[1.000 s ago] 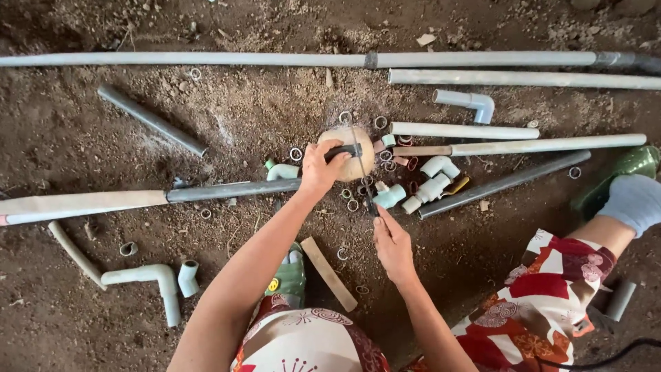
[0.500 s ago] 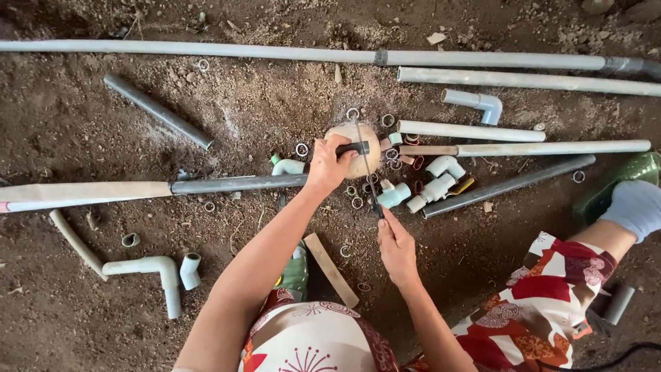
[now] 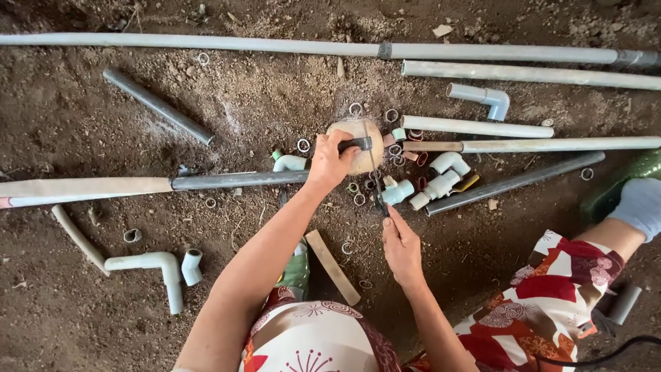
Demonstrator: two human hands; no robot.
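My left hand presses the end of a long dark grey pipe onto a round wooden block on the dirt. The pipe's short tip sticks out past my fingers on top of the block. My right hand pinches the near end of a thin saw blade. The blade runs away from me and crosses the pipe tip. Several small cut pipe rings lie scattered around the block.
Long pale pipes lie across the far side, with shorter ones and grey fittings right of the block. A dark pipe, an elbow pipe, a wooden strip and my patterned clothing are nearby.
The view has drifted slightly. Both hands keep the same holds at the block, and my right hand has shifted only a little with the blade.
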